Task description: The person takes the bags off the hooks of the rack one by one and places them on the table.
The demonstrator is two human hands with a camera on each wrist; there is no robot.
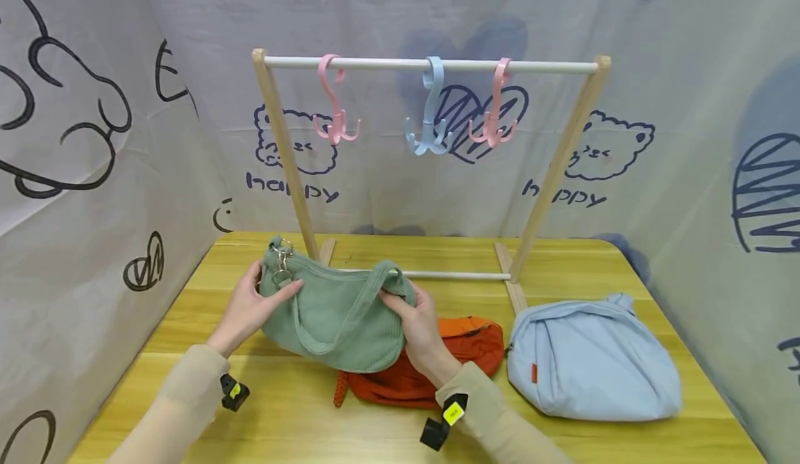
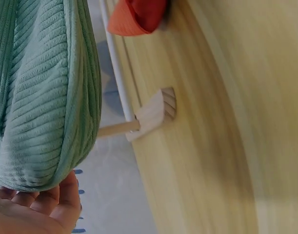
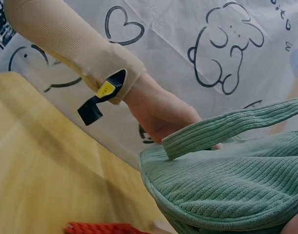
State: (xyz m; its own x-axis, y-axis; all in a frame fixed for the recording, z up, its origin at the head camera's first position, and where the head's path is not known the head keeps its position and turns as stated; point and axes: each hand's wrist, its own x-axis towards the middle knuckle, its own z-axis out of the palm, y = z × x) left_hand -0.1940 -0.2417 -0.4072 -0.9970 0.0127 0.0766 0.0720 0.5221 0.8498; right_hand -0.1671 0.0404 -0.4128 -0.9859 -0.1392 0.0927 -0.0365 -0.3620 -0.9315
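Observation:
A green corduroy shoulder bag (image 1: 340,297) is held up above the table, tilted, between both hands. My left hand (image 1: 250,308) grips its left end, thumb on the front near the metal strap rings (image 1: 282,269). At the other end my right hand (image 1: 426,328) holds the bag by its upper corner, with the thumb by the strap's base. The strap (image 1: 359,315) droops in a loop across the front. Behind the bag and right forearm lies a rust-red pouch (image 1: 478,349), partly hidden. In the left wrist view, the fingers (image 2: 66,195) curl beneath the ribbed fabric.
A rack with a white top rail (image 1: 375,64) and wooden legs stands at the back of the table. Two pink hooks (image 1: 337,127) (image 1: 492,130) and a light blue hook (image 1: 428,134) hang from it. A pale blue bag (image 1: 594,360) lies on the right.

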